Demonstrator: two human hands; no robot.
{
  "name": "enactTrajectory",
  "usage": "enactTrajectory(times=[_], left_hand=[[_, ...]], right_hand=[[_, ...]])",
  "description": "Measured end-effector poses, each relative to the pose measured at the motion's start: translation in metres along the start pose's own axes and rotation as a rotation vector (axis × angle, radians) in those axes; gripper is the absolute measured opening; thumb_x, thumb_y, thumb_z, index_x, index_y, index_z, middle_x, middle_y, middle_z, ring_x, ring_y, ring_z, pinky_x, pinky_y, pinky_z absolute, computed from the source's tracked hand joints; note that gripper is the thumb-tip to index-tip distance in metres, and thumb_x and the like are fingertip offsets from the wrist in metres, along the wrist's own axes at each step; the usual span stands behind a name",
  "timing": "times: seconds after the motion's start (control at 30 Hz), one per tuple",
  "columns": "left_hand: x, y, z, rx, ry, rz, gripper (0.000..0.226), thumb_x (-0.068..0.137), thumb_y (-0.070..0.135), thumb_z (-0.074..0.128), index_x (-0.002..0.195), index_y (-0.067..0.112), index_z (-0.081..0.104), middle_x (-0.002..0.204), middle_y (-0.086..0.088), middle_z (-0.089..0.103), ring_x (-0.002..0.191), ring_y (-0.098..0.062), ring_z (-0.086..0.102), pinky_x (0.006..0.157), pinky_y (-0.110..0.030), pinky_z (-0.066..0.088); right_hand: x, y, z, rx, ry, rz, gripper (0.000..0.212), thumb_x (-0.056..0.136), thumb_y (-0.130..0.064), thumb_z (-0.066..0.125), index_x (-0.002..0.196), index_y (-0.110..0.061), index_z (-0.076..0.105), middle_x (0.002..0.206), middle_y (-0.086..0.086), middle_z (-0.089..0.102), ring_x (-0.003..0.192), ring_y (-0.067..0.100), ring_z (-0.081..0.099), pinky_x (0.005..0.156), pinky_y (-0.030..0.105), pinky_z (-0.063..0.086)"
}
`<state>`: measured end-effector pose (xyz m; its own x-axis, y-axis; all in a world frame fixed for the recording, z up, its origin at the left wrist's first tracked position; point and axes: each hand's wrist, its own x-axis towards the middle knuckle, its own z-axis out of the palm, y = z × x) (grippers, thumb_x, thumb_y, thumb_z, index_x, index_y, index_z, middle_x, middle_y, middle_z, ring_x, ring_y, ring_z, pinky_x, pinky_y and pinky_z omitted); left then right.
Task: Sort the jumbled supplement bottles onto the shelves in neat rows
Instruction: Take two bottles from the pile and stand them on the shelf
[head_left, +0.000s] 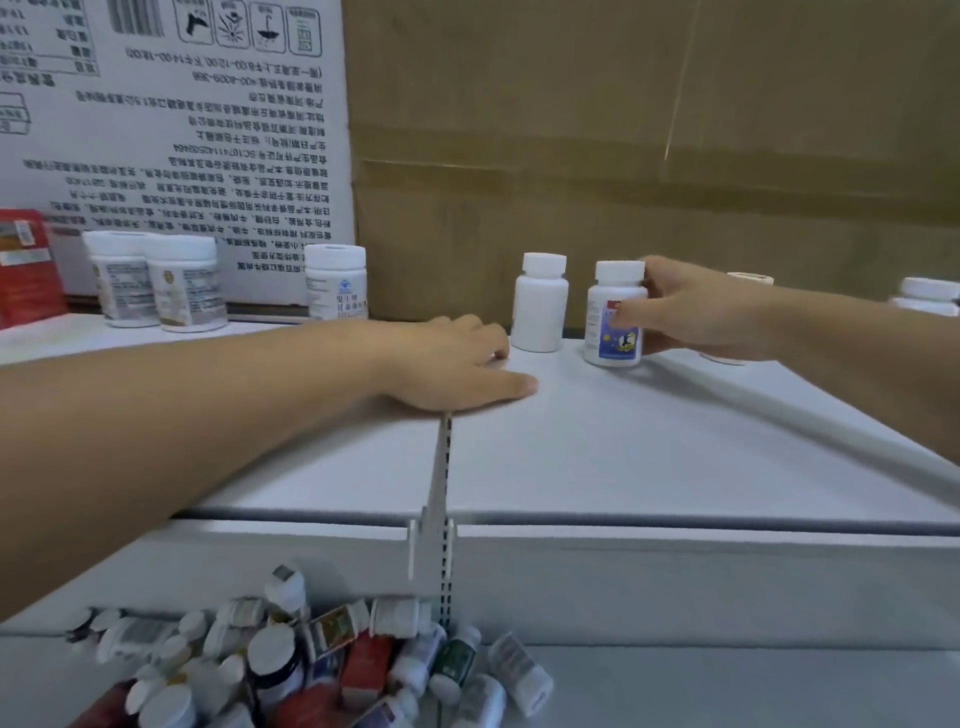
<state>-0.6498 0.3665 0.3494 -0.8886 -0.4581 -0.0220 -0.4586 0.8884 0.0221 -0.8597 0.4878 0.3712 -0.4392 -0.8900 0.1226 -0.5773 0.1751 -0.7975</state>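
Note:
My right hand grips a white bottle with a blue label, standing upright on the white top shelf. Just left of it stands a plain white bottle. My left hand rests flat on the shelf beside the plain bottle, fingers apart, holding nothing. Three more white bottles stand along the back at the left. A jumbled pile of bottles lies on the lower shelf at the bottom left. Behind my right hand another bottle is mostly hidden.
A printed white carton and a brown cardboard box form the back wall. A red box stands at far left. More white bottles sit at the far right. A slotted upright post divides the shelf.

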Motion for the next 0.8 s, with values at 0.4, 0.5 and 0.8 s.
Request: enactTrajectory(times=[0.4, 0.5, 0.8], left_hand=[[0.001, -0.005, 0.008, -0.099, 0.06, -0.007, 0.058, 0.09, 0.068, 0.035, 0.136, 0.034, 0.039, 0.14, 0.006, 0.039, 0.129, -0.017, 0.035, 0.109, -0.041, 0.032], [0.0, -0.004, 0.008, -0.101, 0.063, -0.004, 0.058, 0.09, 0.068, 0.036, 0.137, 0.034, 0.039, 0.141, 0.006, 0.038, 0.129, -0.017, 0.035, 0.109, -0.04, 0.032], [0.002, -0.006, 0.009, -0.105, 0.076, 0.0, 0.056, 0.09, 0.068, 0.037, 0.135, 0.033, 0.041, 0.139, 0.006, 0.04, 0.129, -0.018, 0.037, 0.108, -0.039, 0.033]], right_hand=[[0.03, 0.026, 0.015, 0.061, 0.124, -0.067, 0.054, 0.089, -0.009, 0.065, 0.137, -0.014, 0.039, 0.118, 0.006, 0.061, 0.11, 0.021, 0.062, 0.098, 0.043, 0.051], [0.029, 0.027, 0.015, 0.047, 0.113, -0.087, 0.054, 0.09, -0.006, 0.063, 0.137, -0.013, 0.039, 0.115, 0.004, 0.061, 0.109, 0.021, 0.062, 0.097, 0.042, 0.051], [0.026, 0.023, 0.016, -0.011, 0.133, -0.03, 0.063, 0.089, -0.018, 0.067, 0.142, -0.013, 0.034, 0.116, -0.002, 0.061, 0.11, 0.016, 0.061, 0.1, 0.038, 0.049]])
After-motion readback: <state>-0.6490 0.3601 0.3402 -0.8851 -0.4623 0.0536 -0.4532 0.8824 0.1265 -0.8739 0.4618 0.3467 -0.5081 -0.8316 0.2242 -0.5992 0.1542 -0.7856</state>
